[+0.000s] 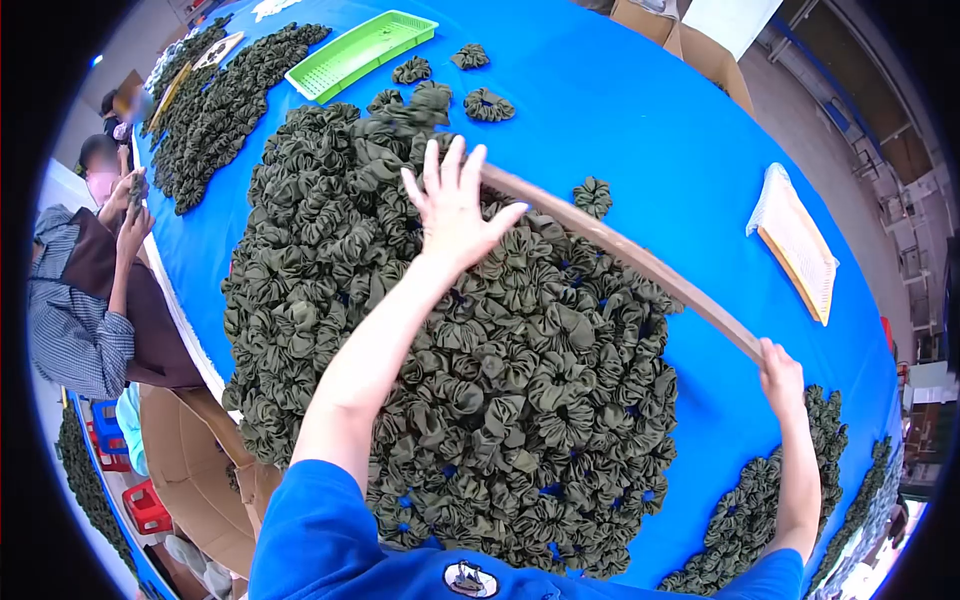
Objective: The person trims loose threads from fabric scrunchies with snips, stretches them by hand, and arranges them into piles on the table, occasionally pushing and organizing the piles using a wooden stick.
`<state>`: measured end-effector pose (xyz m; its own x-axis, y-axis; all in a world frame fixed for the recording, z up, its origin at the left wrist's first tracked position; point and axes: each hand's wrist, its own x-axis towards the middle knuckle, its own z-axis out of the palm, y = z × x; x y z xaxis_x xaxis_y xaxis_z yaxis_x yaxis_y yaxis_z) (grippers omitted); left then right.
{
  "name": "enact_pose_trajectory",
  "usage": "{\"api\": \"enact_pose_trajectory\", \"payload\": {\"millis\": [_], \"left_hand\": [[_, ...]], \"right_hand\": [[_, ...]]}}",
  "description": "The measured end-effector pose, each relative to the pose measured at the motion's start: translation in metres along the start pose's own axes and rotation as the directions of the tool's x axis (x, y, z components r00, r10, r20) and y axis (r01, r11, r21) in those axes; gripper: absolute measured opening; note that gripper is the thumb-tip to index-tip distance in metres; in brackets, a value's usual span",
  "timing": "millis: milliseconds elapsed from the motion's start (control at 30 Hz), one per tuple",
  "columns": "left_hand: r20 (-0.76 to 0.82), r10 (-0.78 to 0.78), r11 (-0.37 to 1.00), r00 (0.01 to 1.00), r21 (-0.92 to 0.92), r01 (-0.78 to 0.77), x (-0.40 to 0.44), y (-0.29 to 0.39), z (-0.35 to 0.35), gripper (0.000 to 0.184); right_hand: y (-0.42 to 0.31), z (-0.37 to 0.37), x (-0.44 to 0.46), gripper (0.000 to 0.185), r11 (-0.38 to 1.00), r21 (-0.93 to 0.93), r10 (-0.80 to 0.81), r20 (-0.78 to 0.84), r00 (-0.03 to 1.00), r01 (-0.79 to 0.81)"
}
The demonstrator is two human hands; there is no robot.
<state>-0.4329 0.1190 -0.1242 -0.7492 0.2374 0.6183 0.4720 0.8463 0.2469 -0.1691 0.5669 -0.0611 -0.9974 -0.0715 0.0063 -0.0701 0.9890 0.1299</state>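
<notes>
A wide, dense pile of dark green scrunchies (540,350) covers the middle of the blue-covered table. My right hand (780,375) is closed around the near end of a long wooden stick (630,255). The stick slants up and left over the pile's far right edge. Its far end is close to my left hand (455,205), which is spread open with fingers pointing away, over the far part of the pile. Whether its palm presses on the scrunchies I cannot tell. One loose scrunchie (592,197) lies just beyond the stick.
A green plastic basket (362,55) stands at the far side, near several loose scrunchies. Another scrunchie heap (215,125) lies far left. A yellowish tray in plastic (795,245) is on the right. A person (85,290) is at the left edge, above a cardboard box (195,470).
</notes>
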Motion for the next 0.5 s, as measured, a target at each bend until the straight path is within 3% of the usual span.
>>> {"api": "enact_pose_trajectory", "payload": {"millis": [67, 133, 167, 233, 300, 400, 500], "left_hand": [[0.33, -0.157, 0.987, 0.931, 0.093, 0.133, -0.004, -0.027, 0.006, 0.075], [0.509, -0.253, 0.965, 0.823, 0.076, 0.251, -0.024, -0.056, 0.027, 0.076], [0.508, -0.259, 0.964, 0.822, 0.077, 0.256, -0.027, -0.058, 0.028, 0.076], [0.57, -0.24, 0.961, 0.786, 0.255, 0.108, -0.035, -0.061, 0.03, 0.077], [0.573, -0.246, 0.958, 0.782, 0.269, 0.104, -0.04, -0.063, 0.037, 0.078], [0.565, -0.266, 0.944, 0.781, 0.318, 0.091, -0.041, -0.067, 0.047, 0.083], [0.535, -0.248, 0.955, 0.808, 0.274, 0.111, -0.041, -0.074, 0.053, 0.087]], "right_hand": [[0.008, 0.005, -0.007, 0.053, 0.999, -0.015, 0.048, -0.102, 0.994, -0.05], [0.022, 0.023, 0.002, 0.046, 0.993, 0.024, 0.116, -0.196, 0.974, -0.114], [0.025, 0.033, 0.015, 0.046, 0.994, 0.022, 0.11, -0.196, 0.974, -0.108], [0.028, 0.048, 0.056, 0.041, 0.978, 0.119, 0.198, -0.303, 0.932, -0.169], [-0.003, 0.045, 0.117, 0.036, 0.927, 0.167, 0.364, -0.18, 0.914, -0.336], [-0.024, 0.074, 0.211, 0.033, 0.884, 0.273, 0.412, -0.071, 0.909, -0.38], [-0.042, 0.119, 0.295, 0.027, 0.897, 0.284, 0.374, -0.077, 0.924, -0.339]]}}
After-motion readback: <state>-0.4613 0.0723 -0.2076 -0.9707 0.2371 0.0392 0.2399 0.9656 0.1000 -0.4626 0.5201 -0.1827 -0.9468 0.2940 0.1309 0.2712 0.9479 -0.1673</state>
